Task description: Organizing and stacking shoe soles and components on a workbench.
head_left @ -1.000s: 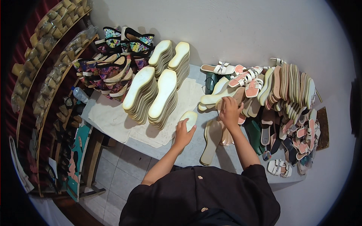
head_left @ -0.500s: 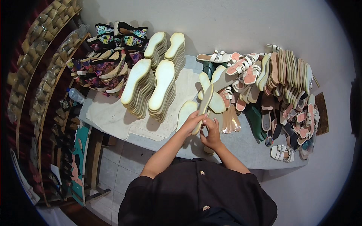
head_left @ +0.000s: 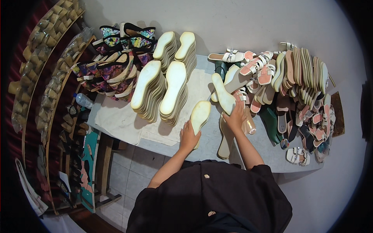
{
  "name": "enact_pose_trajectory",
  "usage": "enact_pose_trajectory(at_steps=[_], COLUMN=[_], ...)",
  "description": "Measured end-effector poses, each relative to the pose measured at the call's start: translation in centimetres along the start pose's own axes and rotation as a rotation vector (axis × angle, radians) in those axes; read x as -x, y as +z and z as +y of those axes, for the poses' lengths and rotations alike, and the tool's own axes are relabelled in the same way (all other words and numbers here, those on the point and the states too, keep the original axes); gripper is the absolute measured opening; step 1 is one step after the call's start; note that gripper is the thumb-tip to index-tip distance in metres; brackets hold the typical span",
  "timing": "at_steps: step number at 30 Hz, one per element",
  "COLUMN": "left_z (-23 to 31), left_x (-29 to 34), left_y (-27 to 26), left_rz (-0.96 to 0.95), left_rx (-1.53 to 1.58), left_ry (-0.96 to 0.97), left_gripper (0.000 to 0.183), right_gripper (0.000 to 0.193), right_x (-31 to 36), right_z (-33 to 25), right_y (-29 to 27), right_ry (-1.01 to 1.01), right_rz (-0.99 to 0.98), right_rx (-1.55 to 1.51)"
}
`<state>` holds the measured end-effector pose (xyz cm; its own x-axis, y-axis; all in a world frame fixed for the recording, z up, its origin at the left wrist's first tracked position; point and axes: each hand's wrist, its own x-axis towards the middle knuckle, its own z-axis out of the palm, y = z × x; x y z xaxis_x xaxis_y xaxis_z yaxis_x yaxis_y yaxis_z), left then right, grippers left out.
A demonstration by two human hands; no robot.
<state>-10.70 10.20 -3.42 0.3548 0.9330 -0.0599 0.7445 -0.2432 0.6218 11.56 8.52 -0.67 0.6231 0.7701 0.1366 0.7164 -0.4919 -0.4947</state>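
My left hand (head_left: 189, 136) grips the edge of a pale cream shoe sole (head_left: 200, 113) that lies near the front of the table. To its right, my right hand (head_left: 236, 119) has hold of the lower end of another cream sole (head_left: 223, 92), its fingers over that end. This second sole rests partly over other soles and sandals. A beige-brown sole (head_left: 225, 139) lies between my forearms, close to the table's front edge. Left of my hands stand several tall stacks of matching soles (head_left: 173, 83), pale faces up.
Finished white and pink sandals (head_left: 256, 66) and a row of upright soles (head_left: 307, 70) crowd the table's right side. Colourful wedge shoes (head_left: 116, 70) are piled at the left, beside a plastic bottle (head_left: 83, 100). Shelves of shoe lasts (head_left: 46, 77) line the left wall.
My hands, together on one tilted sole before, have moved apart. Each now has a separate sole lying lower on the table. The beige-brown sole between my forearms has come into sight.
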Motion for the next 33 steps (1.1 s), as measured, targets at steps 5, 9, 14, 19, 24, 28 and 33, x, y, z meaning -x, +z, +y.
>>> enact_pose_trajectory(at_steps=[5, 9, 14, 19, 24, 28, 33], left_z=[0.3, -0.4, -0.8, -0.2, 4.3, 9.6, 10.0], left_x=[0.6, 0.5, 0.5, 0.6, 1.1, 0.2, -1.3], left_y=[0.9, 1.9, 2.3, 2.0, -1.9, -7.1, -7.1], left_rz=[-0.017, 0.001, 0.007, 0.063, 0.342, 0.017, -0.687], left_rx=[-0.044, -0.016, 0.021, -0.138, -0.155, -0.022, 0.181], left_ry=[-0.02, 0.005, 0.024, 0.059, 0.458, 0.793, 0.68], left_gripper=[0.074, 0.074, 0.075, 0.077, 0.085, 0.087, 0.067], right_gripper=[0.089, 0.087, 0.081, 0.081, 0.071, 0.056, 0.05], right_x=[-1.3, -1.7, -3.1, -2.1, 0.3, 3.3, 4.9], right_z=[-0.6, -0.2, -0.3, -2.1, -0.3, 0.0, -0.6], right_y=[0.1, 0.0, -3.5, -11.1, -17.8, -20.6, -20.8], right_ry=[0.107, 0.063, -0.221, -0.205, -0.393, -0.474, -0.593], right_rz=[-0.061, -0.053, 0.176, 0.18, -0.077, -0.302, -0.315], right_rx=[0.084, 0.047, -0.353, -0.425, -0.38, -0.227, -0.222])
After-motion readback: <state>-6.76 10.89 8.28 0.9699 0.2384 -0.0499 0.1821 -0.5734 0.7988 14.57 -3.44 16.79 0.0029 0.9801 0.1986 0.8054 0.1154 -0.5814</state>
